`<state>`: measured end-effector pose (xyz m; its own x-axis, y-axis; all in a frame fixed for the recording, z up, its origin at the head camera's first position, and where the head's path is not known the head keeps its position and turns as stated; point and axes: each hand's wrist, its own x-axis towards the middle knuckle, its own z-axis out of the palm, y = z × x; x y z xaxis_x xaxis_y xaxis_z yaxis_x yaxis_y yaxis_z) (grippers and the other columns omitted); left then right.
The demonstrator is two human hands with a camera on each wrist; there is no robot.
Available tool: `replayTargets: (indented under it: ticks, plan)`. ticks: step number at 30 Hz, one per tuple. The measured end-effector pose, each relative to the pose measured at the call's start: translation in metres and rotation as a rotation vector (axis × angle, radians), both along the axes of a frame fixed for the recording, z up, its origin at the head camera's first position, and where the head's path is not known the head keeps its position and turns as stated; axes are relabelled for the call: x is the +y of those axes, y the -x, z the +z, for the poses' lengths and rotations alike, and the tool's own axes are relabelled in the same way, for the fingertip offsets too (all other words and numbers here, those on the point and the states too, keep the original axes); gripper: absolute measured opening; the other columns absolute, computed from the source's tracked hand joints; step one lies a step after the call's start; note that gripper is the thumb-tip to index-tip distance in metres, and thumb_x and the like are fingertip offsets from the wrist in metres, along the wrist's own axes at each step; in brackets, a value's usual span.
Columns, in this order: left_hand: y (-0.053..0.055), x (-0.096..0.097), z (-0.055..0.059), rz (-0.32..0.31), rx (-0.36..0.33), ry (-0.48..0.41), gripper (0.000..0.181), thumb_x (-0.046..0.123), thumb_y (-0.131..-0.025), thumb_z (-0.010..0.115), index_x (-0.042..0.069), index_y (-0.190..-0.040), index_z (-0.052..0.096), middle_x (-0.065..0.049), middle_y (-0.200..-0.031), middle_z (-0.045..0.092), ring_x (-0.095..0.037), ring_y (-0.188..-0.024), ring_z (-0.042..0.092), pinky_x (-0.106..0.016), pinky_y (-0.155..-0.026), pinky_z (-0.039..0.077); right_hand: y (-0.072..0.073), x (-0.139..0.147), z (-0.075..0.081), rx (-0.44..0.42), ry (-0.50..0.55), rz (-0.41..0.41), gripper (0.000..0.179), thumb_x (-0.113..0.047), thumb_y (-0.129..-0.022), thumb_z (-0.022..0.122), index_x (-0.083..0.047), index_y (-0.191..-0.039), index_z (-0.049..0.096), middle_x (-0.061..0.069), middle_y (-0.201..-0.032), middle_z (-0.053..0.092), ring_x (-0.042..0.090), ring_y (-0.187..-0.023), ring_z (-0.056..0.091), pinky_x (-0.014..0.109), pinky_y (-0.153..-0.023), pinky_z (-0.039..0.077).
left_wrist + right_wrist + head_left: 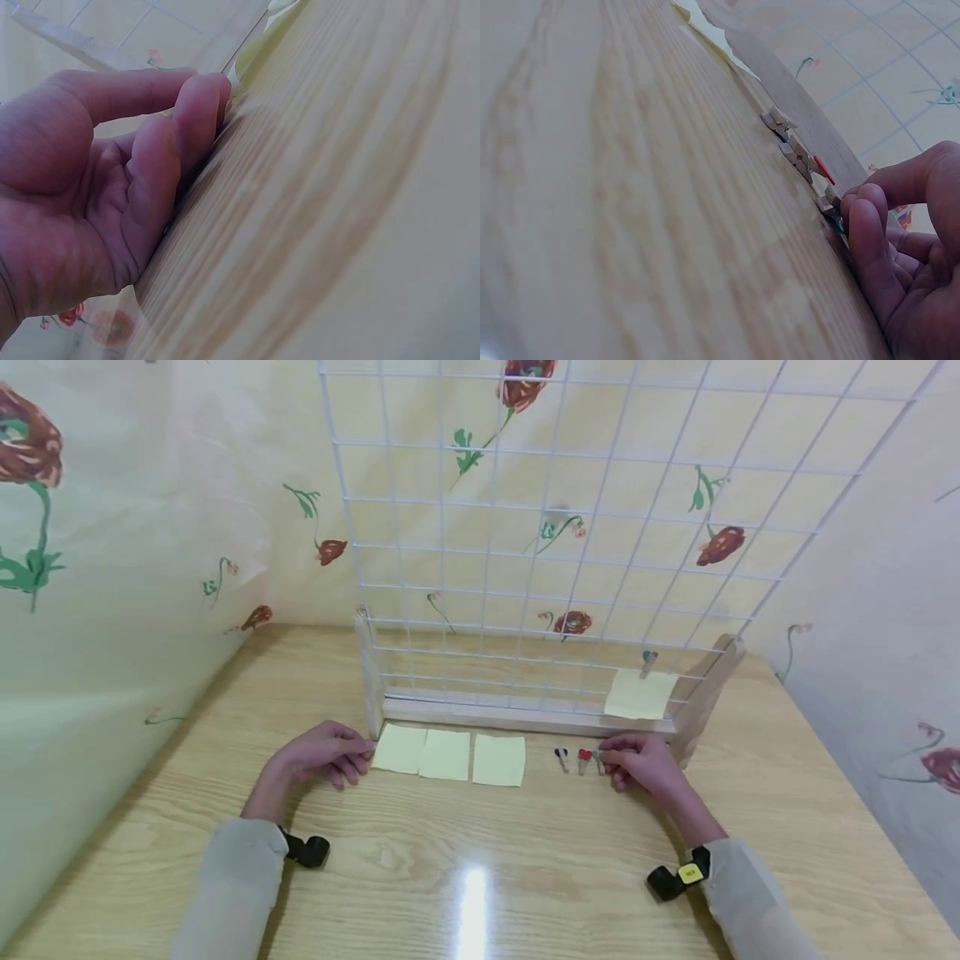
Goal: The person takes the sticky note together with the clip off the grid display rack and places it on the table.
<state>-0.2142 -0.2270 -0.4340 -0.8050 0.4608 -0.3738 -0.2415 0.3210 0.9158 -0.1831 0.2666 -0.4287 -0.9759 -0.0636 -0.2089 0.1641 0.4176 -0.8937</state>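
Three pale yellow square paper notes lie in a row: the left note (400, 748), the middle note (446, 755) and the right note (498, 761). My left hand (333, 755) pinches the left note's outer edge between thumb and fingertips; that edge (244, 67) curls up slightly in the left wrist view. Small wooden clothespins lie right of the notes: one with a dark heart (562, 759), one with a red heart (584, 760) and a teal one (598, 762). My right hand (643, 763) pinches the teal clothespin's end, its fingertips partly hiding it.
Behind the notes stands a white wire grid (510, 560) on a wooden base (495, 714) with side feet. Another yellow note (640, 695) hangs at the grid's lower right from a teal-heart clothespin (648, 662). Flower-patterned walls enclose the wooden table (375, 877).
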Motion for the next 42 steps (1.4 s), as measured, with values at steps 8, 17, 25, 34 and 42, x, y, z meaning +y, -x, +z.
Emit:
replayTargets:
  ticks: [8, 17, 25, 34, 42]
  plan:
    - [-0.001, 0.003, -0.005, 0.023, -0.014, -0.007, 0.025, 0.024, -0.097, 0.057, 0.001, -0.087, 0.063, -0.004, -0.070, 0.066, -0.013, -0.057, 0.063, -0.024, -0.046, 0.051, -0.003, 0.006, -0.006, -0.020, 0.087, 0.002, 0.034, -0.006, -0.092, 0.059, 0.016, -0.119, 0.055, 0.007, -0.077, 0.064, 0.010, -0.059, 0.058, 0.024, -0.054, 0.053]
    - [0.002, 0.007, -0.013, 0.041, -0.015, 0.001, 0.032, 0.028, -0.099, 0.053, 0.001, -0.085, 0.062, -0.004, -0.068, 0.065, -0.012, -0.055, 0.062, -0.023, -0.045, 0.050, -0.003, 0.008, -0.012, -0.035, 0.122, -0.005, 0.035, -0.010, -0.096, 0.056, 0.015, -0.121, 0.054, 0.005, -0.076, 0.063, 0.009, -0.059, 0.058, 0.023, -0.055, 0.053]
    - [-0.001, 0.009, -0.019, 0.050, -0.034, -0.004, 0.032, 0.030, -0.099, 0.054, 0.003, -0.083, 0.061, -0.003, -0.068, 0.064, -0.012, -0.053, 0.061, -0.023, -0.044, 0.050, -0.005, 0.010, -0.014, -0.029, 0.130, -0.009, 0.035, -0.011, -0.096, 0.057, 0.015, -0.119, 0.055, 0.004, -0.075, 0.063, 0.008, -0.058, 0.058, 0.023, -0.053, 0.053]
    - [-0.001, 0.008, -0.014, 0.053, -0.012, 0.001, 0.033, 0.031, -0.098, 0.055, 0.003, -0.081, 0.062, -0.003, -0.067, 0.064, -0.012, -0.053, 0.062, -0.023, -0.044, 0.050, -0.003, 0.010, -0.011, -0.039, 0.148, -0.028, 0.031, -0.013, -0.096, 0.057, 0.012, -0.115, 0.058, 0.004, -0.073, 0.062, 0.009, -0.056, 0.057, 0.024, -0.052, 0.052]
    - [-0.005, 0.007, -0.007, 0.055, -0.001, -0.019, 0.033, 0.030, -0.099, 0.053, 0.004, -0.080, 0.060, -0.003, -0.067, 0.063, -0.012, -0.053, 0.061, -0.024, -0.044, 0.049, -0.003, 0.011, -0.002, -0.054, 0.209, 0.005, 0.035, -0.016, -0.096, 0.057, 0.012, -0.117, 0.056, 0.004, -0.073, 0.062, 0.009, -0.057, 0.057, 0.023, -0.053, 0.052]
